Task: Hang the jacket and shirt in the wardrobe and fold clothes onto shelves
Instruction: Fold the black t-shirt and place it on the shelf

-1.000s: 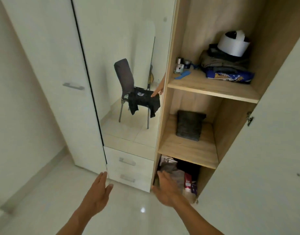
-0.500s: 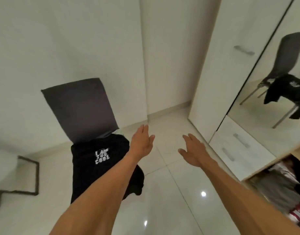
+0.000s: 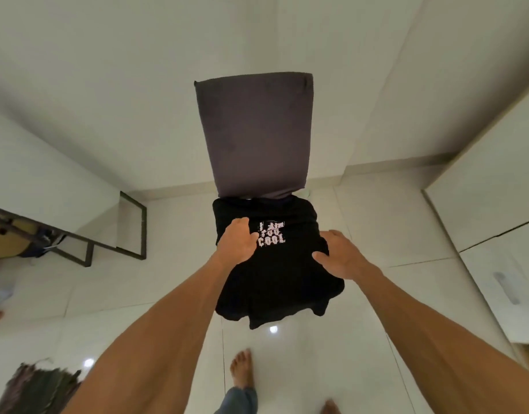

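- As draped over the seat of grey chair (image 3: 254, 132), reads "I AM TOO COOL" in white on black shirt (image 3: 276, 289).
- Grips fabric beside print with left hand (image 3: 238, 241).
- Clutches right side with right hand (image 3: 338, 256).

Home, bedroom corner.
White wardrobe (image 3: 490, 198), glossy tiled floor (image 3: 391, 228), black T-shirt (image 3: 275, 288) draped on a padded chair (image 3: 257, 132), bare foot (image 3: 242, 369).
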